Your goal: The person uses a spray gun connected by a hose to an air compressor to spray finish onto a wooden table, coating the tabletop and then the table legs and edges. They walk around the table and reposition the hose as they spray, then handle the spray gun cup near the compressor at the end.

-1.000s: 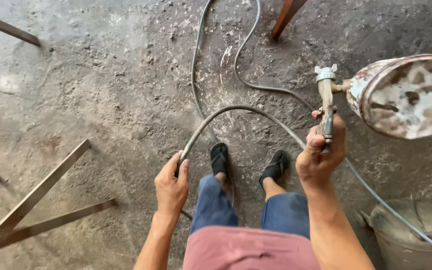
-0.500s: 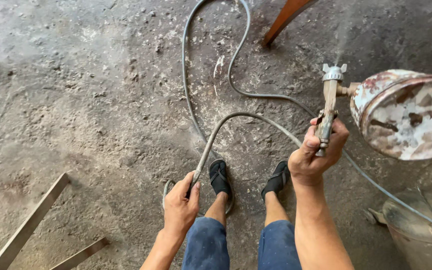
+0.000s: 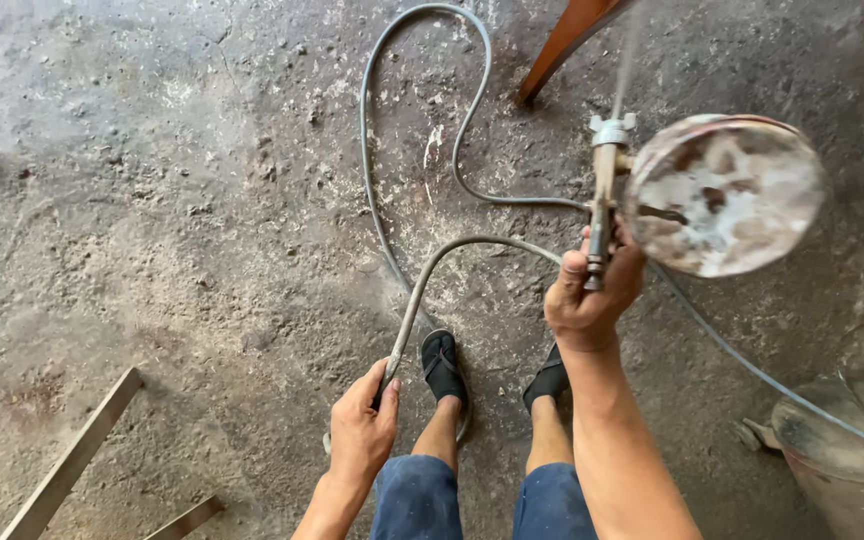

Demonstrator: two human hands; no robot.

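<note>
A: What is the biggest thing here?

B: The floor, rough grey concrete with pale spatter. Everything else I place against the spray gun, held up right of the middle.

A: What comes next in size?

B: The hose. It leaves the gun's lower end, arcs down to the left, and lies in long loops on the floor above and left of the gun. Then the cup, a round, paint-crusted pot fixed to the gun's right side. A bucket stands well below and right of the gun, and metal bars lie far to its lower left. An orange-brown leg slants just above and left of it.

A: And the hands?

B: The right hand is at the gun's lower end, its grip wrapped tight round the handle, nozzle pointing away. The left hand is well below and left of the gun, its grip closed on the hose close to the floor.

A: Anything smaller?

B: Two feet in black sandals, below the gun, between the hands.
</note>
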